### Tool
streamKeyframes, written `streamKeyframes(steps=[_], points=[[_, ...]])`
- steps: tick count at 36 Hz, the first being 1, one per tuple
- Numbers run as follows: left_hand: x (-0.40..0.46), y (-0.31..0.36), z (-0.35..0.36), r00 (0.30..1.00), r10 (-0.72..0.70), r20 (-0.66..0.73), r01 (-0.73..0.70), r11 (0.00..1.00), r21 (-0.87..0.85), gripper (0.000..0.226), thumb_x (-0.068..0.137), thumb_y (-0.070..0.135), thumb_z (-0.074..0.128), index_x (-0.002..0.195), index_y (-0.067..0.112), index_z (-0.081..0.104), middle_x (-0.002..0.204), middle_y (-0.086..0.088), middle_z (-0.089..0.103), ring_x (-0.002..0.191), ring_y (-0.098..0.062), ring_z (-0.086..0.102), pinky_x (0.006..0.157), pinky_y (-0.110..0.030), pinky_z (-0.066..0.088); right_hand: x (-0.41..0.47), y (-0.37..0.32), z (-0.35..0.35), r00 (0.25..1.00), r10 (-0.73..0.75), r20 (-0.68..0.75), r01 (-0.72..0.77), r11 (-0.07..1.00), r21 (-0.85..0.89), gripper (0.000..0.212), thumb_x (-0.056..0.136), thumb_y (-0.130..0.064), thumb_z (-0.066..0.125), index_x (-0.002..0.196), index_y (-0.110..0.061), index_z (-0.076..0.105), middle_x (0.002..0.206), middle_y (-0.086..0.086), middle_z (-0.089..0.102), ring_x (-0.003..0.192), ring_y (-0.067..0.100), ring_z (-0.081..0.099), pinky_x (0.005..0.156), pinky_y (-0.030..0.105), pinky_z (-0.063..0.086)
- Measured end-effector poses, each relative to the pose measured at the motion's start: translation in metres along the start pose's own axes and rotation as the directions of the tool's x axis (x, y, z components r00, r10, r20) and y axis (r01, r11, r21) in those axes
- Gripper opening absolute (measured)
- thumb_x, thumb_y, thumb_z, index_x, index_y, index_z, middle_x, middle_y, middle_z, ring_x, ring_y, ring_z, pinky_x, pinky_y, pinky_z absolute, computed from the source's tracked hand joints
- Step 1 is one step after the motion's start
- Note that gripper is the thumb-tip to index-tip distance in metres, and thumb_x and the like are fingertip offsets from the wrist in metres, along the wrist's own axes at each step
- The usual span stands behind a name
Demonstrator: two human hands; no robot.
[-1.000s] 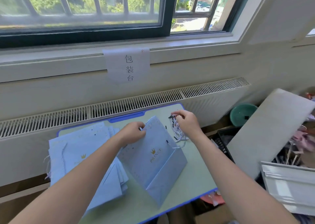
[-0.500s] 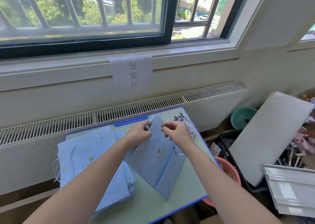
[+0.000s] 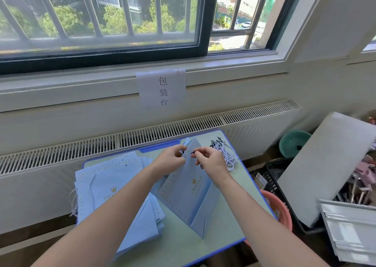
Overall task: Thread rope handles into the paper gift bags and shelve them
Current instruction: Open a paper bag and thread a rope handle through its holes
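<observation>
Stood at a small pale-green tabletop (image 3: pixel 219 226) with a blue rim, pushed up against a long white radiator grille (image 3: pixel 142 138) under a wide window (image 3: pixel 101 16) barred on the outside, trees and buildings beyond. Carried a paper sign (image 3: pixel 162 88) with three handwritten characters, taped to the sill ledge above the grille.

Held upright near the middle of the tabletop: one light-blue gift bag (image 3: pixel 189 193), opened out, gold crown and lettering on its face, top edge raised toward the window. Pinched the bag's upper edge from the left side with the left hand (image 3: pixel 172 160), fingers (image 3: pixel 179 151) curled onto the paper. Gripped a dark rope tip (image 3: pixel 192 155) at the same edge with the right hand (image 3: pixel 209 161), thumb and forefinger closed on it. Could not tell whether the tip had passed through a hole.

Lay flat to the left: a stack of blue bags (image 3: pixel 114 191), a twisted cord visible on the top one. Rested at the far right corner of the tabletop, just behind the right hand: a loose bundle of white rope handles (image 3: pixel 225 152) with dark ends.

Crowded the floor to the right: a teal basin (image 3: pixel 293 144), a black crate (image 3: pixel 272 177), a pink tub (image 3: pixel 278 211) partly under the tabletop, and a leaning white board (image 3: pixel 325 165).
</observation>
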State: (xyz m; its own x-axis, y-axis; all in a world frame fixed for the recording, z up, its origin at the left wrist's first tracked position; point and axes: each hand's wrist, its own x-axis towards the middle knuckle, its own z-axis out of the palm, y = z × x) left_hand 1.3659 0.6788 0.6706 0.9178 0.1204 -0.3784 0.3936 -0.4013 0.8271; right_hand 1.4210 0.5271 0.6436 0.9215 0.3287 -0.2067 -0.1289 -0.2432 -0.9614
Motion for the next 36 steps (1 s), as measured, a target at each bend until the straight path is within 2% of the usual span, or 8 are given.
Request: streamKeyframes(steps=[9,13,18,22,27,30,32,36], points=[[-0.003,0.006,0.000,1.000,-0.006,0.009,0.006,1.000,-0.023,0.042,0.089,0.010,0.046,0.123,0.032,0.057,0.090,-0.020,0.064,0.072,-0.021,0.055,0.063,-0.035,0.044,-0.001,-0.001,0.002,0.999,-0.042,-0.025,0.040,0.997,-0.065,0.014,0.092,-0.003,0.058,0.092,-0.010,0.070,0.080,-0.001,0.071,0.059,0.001,0.060,0.057,0.012,0.045],[-0.002,0.012,0.000,1.000,0.003,0.018,-0.002,0.998,-0.063,0.041,0.091,0.010,0.045,0.125,0.030,0.057,0.094,-0.019,0.067,0.072,-0.022,0.059,0.063,-0.035,0.048,0.001,-0.002,0.004,0.996,-0.068,-0.064,0.056,0.982,-0.178,0.011,0.090,-0.014,0.065,0.085,-0.024,0.066,0.083,-0.006,0.068,0.078,0.008,0.064,0.073,0.020,0.052],[-0.006,0.028,-0.003,0.999,-0.031,0.043,0.039,0.981,-0.192,0.046,0.089,-0.001,0.037,0.119,0.020,0.065,0.080,-0.007,0.070,0.057,-0.016,0.065,0.052,-0.029,0.054,-0.001,-0.011,0.006,0.988,-0.130,-0.085,0.100,0.951,-0.294,0.010,0.091,-0.015,0.061,0.088,-0.020,0.069,0.082,-0.007,0.068,0.081,0.010,0.062,0.071,0.021,0.047],[-0.003,0.032,-0.010,0.997,-0.057,0.052,0.069,0.964,-0.259,0.049,0.086,-0.012,0.033,0.109,0.018,0.064,0.085,-0.011,0.074,0.064,-0.021,0.070,0.065,-0.038,0.061,-0.007,-0.022,0.008,0.987,-0.150,0.063,0.163,0.910,-0.381,0.023,0.092,-0.023,0.063,0.112,-0.014,0.068,0.103,0.003,0.065,0.094,0.013,0.060,0.087,0.026,0.048],[0.005,0.031,-0.017,0.994,-0.093,0.061,0.107,0.951,-0.290,0.059,0.084,-0.015,0.029,0.131,0.007,0.057,0.097,-0.016,0.074,0.080,-0.027,0.072,0.070,-0.037,0.060,-0.016,-0.032,0.003,0.958,-0.108,0.265,0.205,0.904,-0.374,0.052,0.084,-0.037,0.074,0.130,-0.024,0.053,0.114,-0.006,0.044,0.100,-0.002,0.049,0.087,0.011,0.034],[0.010,0.033,-0.013,0.996,-0.084,0.014,0.084,0.970,-0.230,0.055,0.088,-0.013,0.033,0.135,0.008,0.055,0.094,-0.017,0.074,0.077,-0.028,0.073,0.068,-0.036,0.061,-0.014,-0.032,0.002,0.962,-0.122,0.246,0.213,0.895,-0.391,0.049,0.080,-0.036,0.068,0.125,-0.021,0.057,0.119,0.002,0.049,0.101,0.003,0.051,0.081,0.005,0.039],[0.013,0.034,-0.008,0.997,-0.065,-0.047,0.061,0.994,-0.086,0.046,0.094,-0.006,0.034,0.134,0.006,0.053,0.093,-0.017,0.071,0.070,-0.027,0.071,0.064,-0.035,0.061,-0.013,-0.030,0.002,0.969,-0.117,0.218,0.196,0.902,-0.384,0.047,0.083,-0.024,0.063,0.129,-0.014,0.058,0.121,0.006,0.052,0.106,0.009,0.054,0.094,0.018,0.045],[0.015,0.033,0.000,0.992,0.047,-0.119,-0.016,0.968,0.251,0.023,0.101,0.009,0.039,0.104,0.007,0.062,0.086,-0.015,0.067,0.068,-0.028,0.070,0.062,-0.043,0.061,-0.017,-0.028,0.001,0.976,-0.122,0.182,0.183,0.911,-0.370,0.056,0.083,-0.018,0.057,0.137,-0.008,0.052,0.125,0.007,0.053,0.114,0.014,0.054,0.103,0.027,0.042]])
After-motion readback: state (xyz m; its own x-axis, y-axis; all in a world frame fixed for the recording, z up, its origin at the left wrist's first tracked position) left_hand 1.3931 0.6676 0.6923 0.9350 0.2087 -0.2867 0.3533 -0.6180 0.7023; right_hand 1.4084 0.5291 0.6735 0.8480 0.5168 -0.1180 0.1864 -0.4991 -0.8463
